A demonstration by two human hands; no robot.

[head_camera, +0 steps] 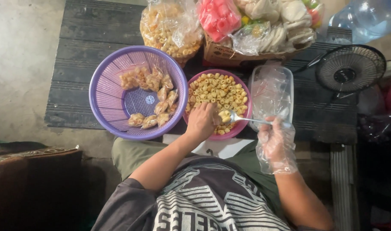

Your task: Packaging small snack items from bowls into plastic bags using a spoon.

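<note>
Head view looks straight down on a seated person. The right hand point(276, 143), covered by a loose clear plastic glove, grips a metal spoon point(247, 119) by its handle; the bowl of the spoon carries a few pieces of snack. The bare left hand point(201, 122) is curled close at the spoon's tip, over the near rim of the pink bowl point(243, 124); it seems to pinch a small bag open, though I cannot tell for sure. The pink bowl is full of short yellow-orange snack tubes point(214, 90), ridged and dry-looking.

Just left, touching it, sits a purple basket point(108, 92) with slatted plastic walls, holding small filled packets point(155, 96), glossy and lumpy. Right of the bowl lies a clear tub point(271, 90) stuffed with thin plastic. Behind are a big bag of snacks point(172, 30) and a cardboard box point(223, 55) of coloured crackers; a small black fan point(348, 68) stands far right.

The risk I see: the spoon is piled high and tilted, so pieces could roll off beside the bowl, and the slack glove could let the handle slip.
</note>
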